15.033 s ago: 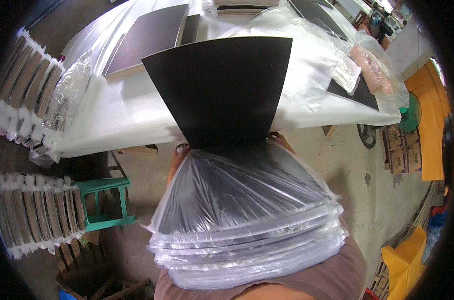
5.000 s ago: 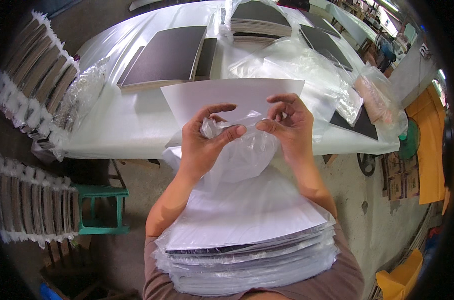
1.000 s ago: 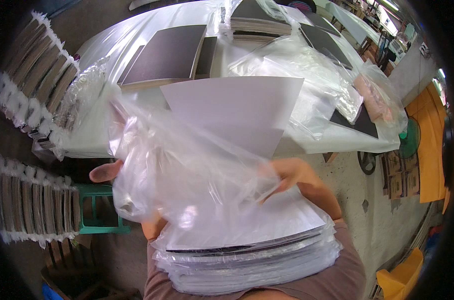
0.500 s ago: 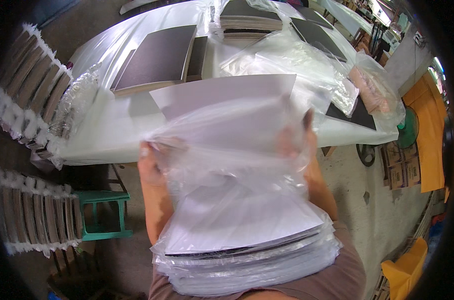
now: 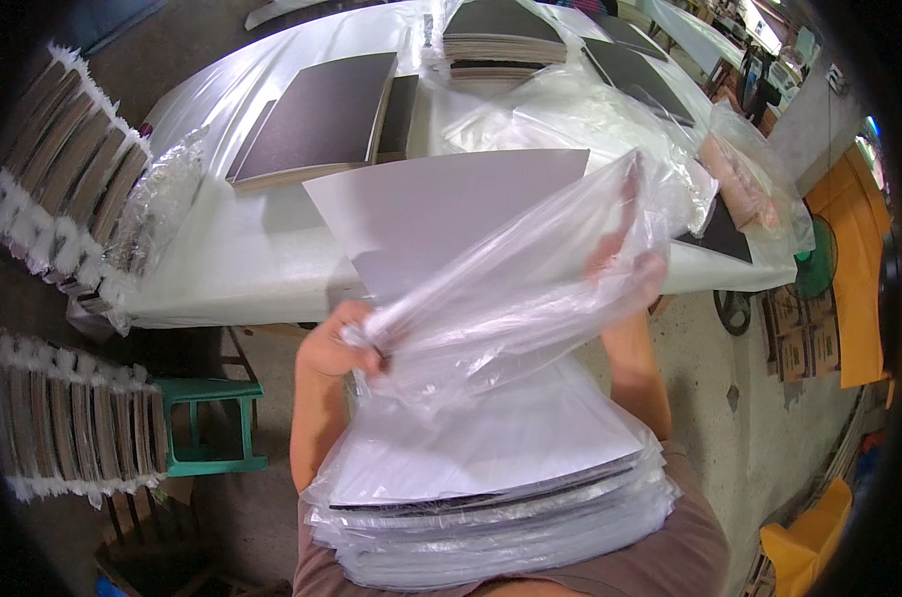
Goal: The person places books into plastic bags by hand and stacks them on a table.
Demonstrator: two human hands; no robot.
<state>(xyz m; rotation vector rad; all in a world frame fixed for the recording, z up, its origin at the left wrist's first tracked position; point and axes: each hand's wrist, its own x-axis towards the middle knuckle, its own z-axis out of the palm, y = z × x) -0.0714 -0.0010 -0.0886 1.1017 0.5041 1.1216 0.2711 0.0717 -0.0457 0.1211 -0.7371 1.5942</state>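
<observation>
A long table point(image 5: 222, 269) draped in white plastic sheeting fills the far side of this workshop, with dark flat panels point(image 5: 322, 114) lying on it, wrapped bundles of boards point(image 5: 63, 418) standing on edge to the left, and a green stool point(image 5: 207, 423) on the concrete floor. In front of the table a person holds up a clear plastic bag point(image 5: 531, 279), stretched between both hands above a stack of bagged sheets point(image 5: 491, 488) resting on their lap. The left hand point(image 5: 337, 343) is clenched around the bag's bunched lower corner; the right hand point(image 5: 625, 269) is up inside or behind the film, fingers closed on its upper edge as far as the blur of plastic lets me tell. Behind the bag leans a pale grey sheet point(image 5: 431, 214), its lower end hidden. The bag looks featherlight, limp and slippery, likely to cling and tear if tugged; best gripped at the open rim with both hands. The sheets look stiff and thin, better held by the edges.
</observation>
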